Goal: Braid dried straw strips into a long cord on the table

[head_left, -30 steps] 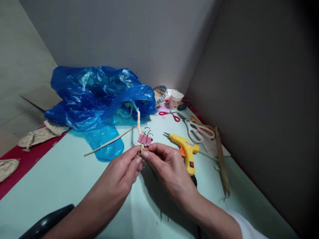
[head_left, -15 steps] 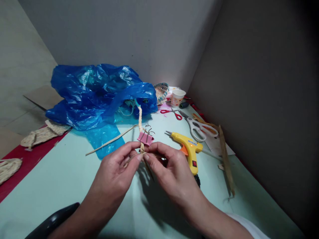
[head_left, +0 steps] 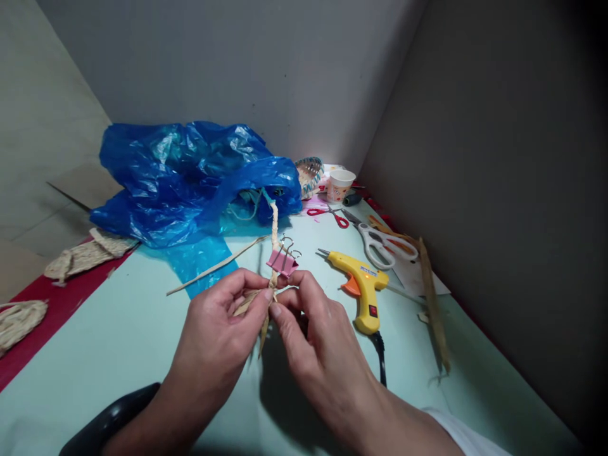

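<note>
A pale braided cord of flat straw-like strips (head_left: 275,225) runs from the opening of a blue plastic bag (head_left: 190,171) toward me. A pink binder clip (head_left: 282,261) is clamped across it just beyond my fingertips. My left hand (head_left: 228,329) pinches the braid's near end between thumb and index finger, with loose strips passing under its fingers. My right hand (head_left: 318,342) is closed at the same spot, thumb and curled fingers against the strips. Loose strip ends (head_left: 264,332) hang below the fingertips. The fingers partly hide the near end of the braid.
To the right lie a yellow glue gun (head_left: 365,288), white-handled scissors (head_left: 382,244) and a long dry strip (head_left: 433,307). Red scissors (head_left: 332,216), a paper cup (head_left: 341,185) and a small basket (head_left: 310,176) are behind. Braided pieces (head_left: 88,256) lie left; a single strip (head_left: 216,266) lies nearer.
The right fingers have curled in and shifted at the braid's end. Loose strips now hang down below the hands. The clip and braid have moved slightly right.
</note>
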Available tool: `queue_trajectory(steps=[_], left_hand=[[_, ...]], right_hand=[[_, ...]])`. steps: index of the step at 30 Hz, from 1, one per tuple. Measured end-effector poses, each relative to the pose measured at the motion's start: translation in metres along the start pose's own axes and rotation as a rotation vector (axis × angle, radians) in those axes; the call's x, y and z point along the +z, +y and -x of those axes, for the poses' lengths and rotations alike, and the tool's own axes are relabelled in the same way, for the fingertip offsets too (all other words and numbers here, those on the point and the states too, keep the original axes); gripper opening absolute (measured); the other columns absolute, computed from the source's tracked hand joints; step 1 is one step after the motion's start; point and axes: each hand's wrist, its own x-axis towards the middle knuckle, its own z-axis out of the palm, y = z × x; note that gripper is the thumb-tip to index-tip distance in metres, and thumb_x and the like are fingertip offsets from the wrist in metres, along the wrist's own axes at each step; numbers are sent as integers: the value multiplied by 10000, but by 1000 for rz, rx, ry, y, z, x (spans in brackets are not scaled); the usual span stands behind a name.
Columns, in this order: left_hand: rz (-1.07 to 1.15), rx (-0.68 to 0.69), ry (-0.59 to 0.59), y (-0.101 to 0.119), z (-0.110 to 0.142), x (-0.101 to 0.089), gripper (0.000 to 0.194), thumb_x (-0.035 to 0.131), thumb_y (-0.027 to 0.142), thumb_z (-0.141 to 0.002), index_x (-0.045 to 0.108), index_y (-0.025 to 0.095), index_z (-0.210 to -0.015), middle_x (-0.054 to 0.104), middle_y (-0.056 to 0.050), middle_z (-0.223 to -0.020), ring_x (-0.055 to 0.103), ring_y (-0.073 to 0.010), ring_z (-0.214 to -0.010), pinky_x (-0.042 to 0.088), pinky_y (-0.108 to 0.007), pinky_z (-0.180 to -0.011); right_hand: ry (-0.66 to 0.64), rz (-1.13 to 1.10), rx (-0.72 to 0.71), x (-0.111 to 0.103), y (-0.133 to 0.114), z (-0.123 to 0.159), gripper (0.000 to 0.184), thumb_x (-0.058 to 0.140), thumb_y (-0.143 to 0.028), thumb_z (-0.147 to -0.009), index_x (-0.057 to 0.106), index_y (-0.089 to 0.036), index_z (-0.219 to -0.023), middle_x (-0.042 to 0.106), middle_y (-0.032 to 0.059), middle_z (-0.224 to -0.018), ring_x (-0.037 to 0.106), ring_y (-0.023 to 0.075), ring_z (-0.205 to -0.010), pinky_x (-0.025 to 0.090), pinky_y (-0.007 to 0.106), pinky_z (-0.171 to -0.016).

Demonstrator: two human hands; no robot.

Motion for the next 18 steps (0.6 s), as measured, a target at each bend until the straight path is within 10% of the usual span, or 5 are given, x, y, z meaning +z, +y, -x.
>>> queue_trajectory(steps=[11, 18], left_hand=[[-100, 9, 73, -5, -3, -3, 101, 634, 283, -748, 606, 192, -713, 621, 22, -655, 570, -124, -603, 427, -205, -561], [167, -120, 19, -3, -3, -1, 141, 685, 282, -733, 588, 182, -716, 603, 36, -630, 557, -109, -595, 414, -190, -548]], right_hand=[[34, 60, -21, -3, -2, -1, 221, 448, -168, -898, 353, -207, -1094, 639, -42, -687, 526, 120, -535, 337, 233, -521], [93, 506, -548, 11, 6, 10, 157, 377, -102, -793, 387, -202, -914, 548, 2, -611, 506, 150, -495, 311, 272, -464]])
